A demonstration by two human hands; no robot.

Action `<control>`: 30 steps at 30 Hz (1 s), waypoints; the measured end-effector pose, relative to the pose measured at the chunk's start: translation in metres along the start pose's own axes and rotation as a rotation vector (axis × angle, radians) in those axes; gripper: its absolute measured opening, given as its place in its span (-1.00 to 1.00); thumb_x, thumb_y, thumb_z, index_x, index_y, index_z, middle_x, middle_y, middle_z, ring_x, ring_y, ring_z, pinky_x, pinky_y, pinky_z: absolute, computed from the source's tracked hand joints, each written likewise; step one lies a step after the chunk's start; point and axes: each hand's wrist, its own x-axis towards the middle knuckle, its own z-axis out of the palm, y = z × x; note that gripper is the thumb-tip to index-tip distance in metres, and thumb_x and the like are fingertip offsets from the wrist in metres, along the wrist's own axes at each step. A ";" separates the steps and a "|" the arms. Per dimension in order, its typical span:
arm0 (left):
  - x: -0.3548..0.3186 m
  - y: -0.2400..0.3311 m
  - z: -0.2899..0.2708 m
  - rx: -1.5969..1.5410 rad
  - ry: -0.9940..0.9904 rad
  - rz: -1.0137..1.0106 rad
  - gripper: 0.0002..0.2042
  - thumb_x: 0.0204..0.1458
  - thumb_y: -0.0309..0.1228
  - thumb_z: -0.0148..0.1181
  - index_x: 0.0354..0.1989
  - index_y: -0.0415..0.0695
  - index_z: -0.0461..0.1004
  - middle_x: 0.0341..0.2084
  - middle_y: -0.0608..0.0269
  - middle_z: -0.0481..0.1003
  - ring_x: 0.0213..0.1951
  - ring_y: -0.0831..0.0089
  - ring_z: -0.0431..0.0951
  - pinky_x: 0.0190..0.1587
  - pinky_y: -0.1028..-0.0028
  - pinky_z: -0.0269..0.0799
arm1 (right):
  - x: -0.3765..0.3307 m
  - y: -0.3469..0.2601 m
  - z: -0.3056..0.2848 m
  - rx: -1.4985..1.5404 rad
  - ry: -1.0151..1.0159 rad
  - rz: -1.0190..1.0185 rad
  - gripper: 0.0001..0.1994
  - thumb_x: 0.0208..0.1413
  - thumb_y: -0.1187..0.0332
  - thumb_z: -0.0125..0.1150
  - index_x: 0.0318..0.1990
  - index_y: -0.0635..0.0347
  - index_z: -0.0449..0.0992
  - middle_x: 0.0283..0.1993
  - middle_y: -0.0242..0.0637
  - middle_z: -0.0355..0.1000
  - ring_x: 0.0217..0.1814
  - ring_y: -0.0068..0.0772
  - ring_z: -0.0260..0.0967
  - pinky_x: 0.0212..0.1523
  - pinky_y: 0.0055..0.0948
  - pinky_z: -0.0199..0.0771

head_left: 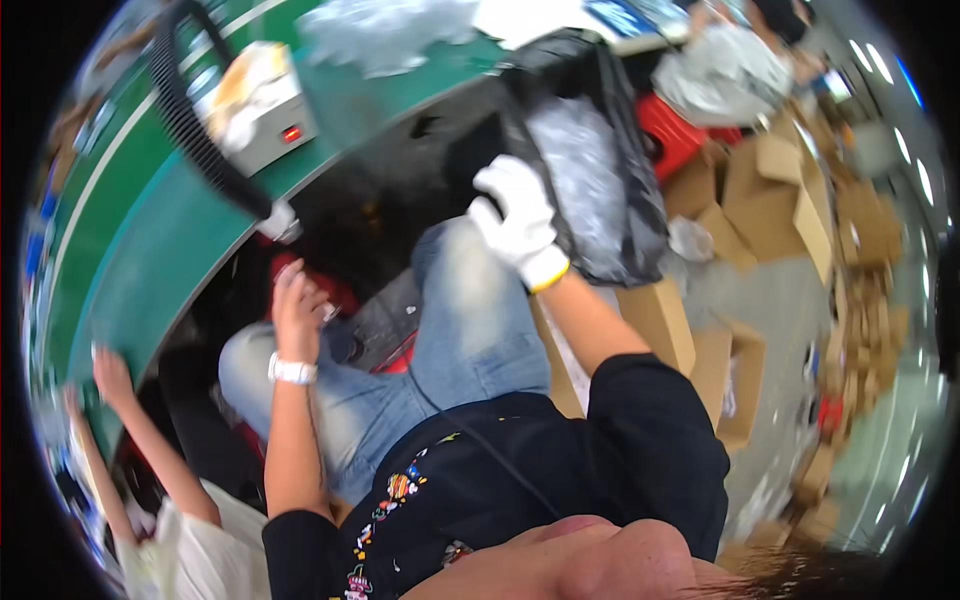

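1. Beside the right knee (470, 265) is an open black bag (645, 200), loosely filled with clear plastic (580, 160); the white-gloved right hand (515, 215) is at its left edge, thumb and fingers apart, contact unclear.
2. The bag looks thin, light and slippery, liable to sag or tear; its gathered rim seems the best hold.
3. Just below the pale nozzle (281, 222) of a black ribbed hose (190, 130), near the green desk (130, 290), is the bare left hand (297, 305), fingers partly curled; with the blur, I cannot tell whether they close on anything.
4. The hose looks springy and bendable; its nozzle seems the firmer place to grip.
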 end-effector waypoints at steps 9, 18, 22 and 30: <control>0.027 -0.023 0.052 0.179 -0.160 -0.076 -0.61 0.28 -0.17 0.23 0.20 -0.03 0.41 -0.33 0.46 0.43 -0.30 0.51 0.54 -0.27 0.45 0.51 | -0.123 0.237 -0.241 -0.747 -0.468 1.301 -0.49 -0.09 0.21 0.37 0.08 0.18 0.63 0.14 0.14 0.54 0.25 0.10 0.48 0.28 -0.08 0.45; 0.025 -0.017 0.070 0.269 -0.110 -0.136 -0.69 0.25 -0.16 0.27 0.07 0.01 0.44 -0.29 0.43 0.46 -0.33 0.54 0.55 -0.36 0.50 0.50 | -0.064 0.280 -0.335 -0.978 -0.207 1.058 -0.66 0.02 0.29 0.14 -0.12 0.19 0.72 0.04 0.08 0.59 0.15 0.12 0.54 0.20 -0.12 0.52; 0.032 -0.020 0.054 0.245 -0.072 -0.228 -0.74 0.26 -0.15 0.27 -0.03 0.02 0.42 -0.30 0.40 0.50 -0.34 0.53 0.55 -0.40 0.50 0.48 | -0.042 0.282 -0.320 -0.900 -0.123 1.196 -0.62 0.01 0.28 0.17 -0.04 0.17 0.70 0.07 0.08 0.58 0.17 0.10 0.52 0.23 -0.11 0.48; 0.033 -0.015 0.027 0.129 0.100 -0.040 -0.68 0.26 -0.14 0.29 0.04 0.04 0.38 -0.24 0.34 0.55 -0.30 0.48 0.59 -0.33 0.43 0.53 | -0.056 0.270 -0.270 -0.761 -0.363 1.191 -0.56 0.01 0.32 0.14 0.09 0.09 0.65 0.19 0.04 0.53 0.29 0.06 0.47 0.29 -0.10 0.44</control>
